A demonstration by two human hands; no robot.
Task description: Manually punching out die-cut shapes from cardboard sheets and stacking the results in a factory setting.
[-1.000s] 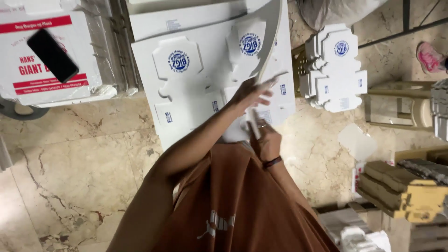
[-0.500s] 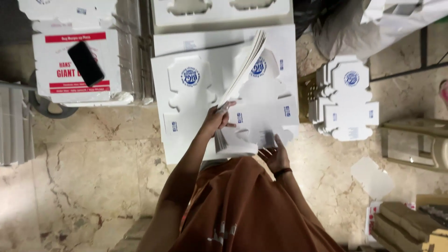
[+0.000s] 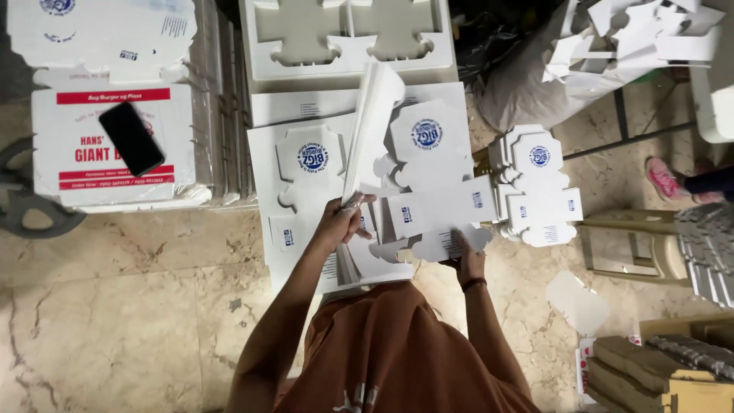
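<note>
Setting: marble floor (image 3: 115,321) seen from above, with stacks of white die-cut carton blanks around a person in a brown shirt.

Left hand (image 3: 340,226): fingers closed around the lower edge of a sheaf of blanks (image 3: 367,130), which it holds raised on edge.

Right hand (image 3: 466,260): lies flat, fingers spread, on the near flap of the single blank (image 3: 428,183) on top of the printed sheet pile (image 3: 306,168); it grips nothing.

Change: half a second ago the sheaf leaned toward the right, its top over the round blue emblem; now it stands steeper and more central, and the view has drawn closer. Judged from this, the sheaf is being lifted clear so that the blank below lies exposed.

Orientation of sheaf: long axis runs away from the person, top edge curling toward the far tray of cut-outs (image 3: 348,38); broad faces turn left and right.

Surroundings: finished stack of blanks (image 3: 535,183) just right of the pile; a carton with red bands (image 3: 76,153) at left carrying a dark phone (image 3: 131,138); a plastic stool (image 3: 634,245) at right.
</note>
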